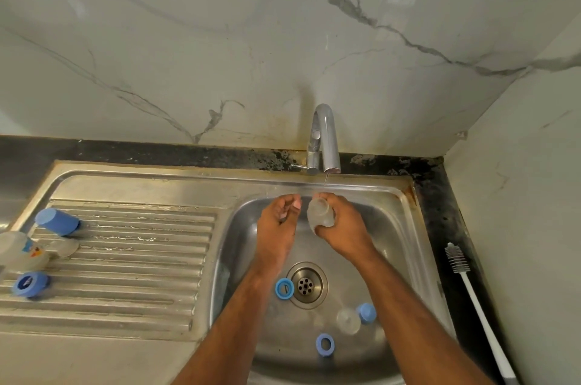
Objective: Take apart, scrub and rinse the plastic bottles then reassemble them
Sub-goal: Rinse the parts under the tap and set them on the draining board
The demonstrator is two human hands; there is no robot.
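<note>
Clear plastic bottle [320, 211] gripped by right hand [342, 227] under tap trickle [326, 179] | left hand [276, 224] loosely curled, empty | risk: wet bottle slipping into sink [405, 227].

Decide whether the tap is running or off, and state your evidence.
Running, but only thinly: a narrow stream falls from the tap spout toward the clear bottle gripped by the right hand.

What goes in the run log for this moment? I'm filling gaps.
stage: rinsing | right hand: holds clear bottle under tap | left hand: curled, beside bottle | blue rings in sink
</note>
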